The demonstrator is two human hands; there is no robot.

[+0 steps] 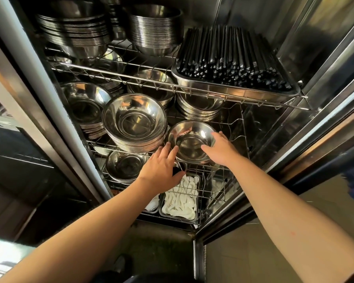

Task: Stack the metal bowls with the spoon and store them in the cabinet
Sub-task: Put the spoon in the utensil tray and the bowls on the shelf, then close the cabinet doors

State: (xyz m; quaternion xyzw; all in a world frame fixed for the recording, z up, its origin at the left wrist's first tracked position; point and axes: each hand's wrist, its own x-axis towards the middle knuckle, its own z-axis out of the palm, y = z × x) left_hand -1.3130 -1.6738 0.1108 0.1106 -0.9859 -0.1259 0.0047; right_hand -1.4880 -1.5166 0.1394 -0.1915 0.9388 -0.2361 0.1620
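Left hand (161,168) open, fingertips at the bowl's (191,142) near-left rim; right hand (221,149) grasping its right rim. Bowl sits on the middle rack (233,127), right of the tall stack (134,123). Judged light, rigid, slippery (polished steel); best held by opposite rims. Shiny, shallow, empty.

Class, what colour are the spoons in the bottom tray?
White; the spoons show best in the head view, below both hands.
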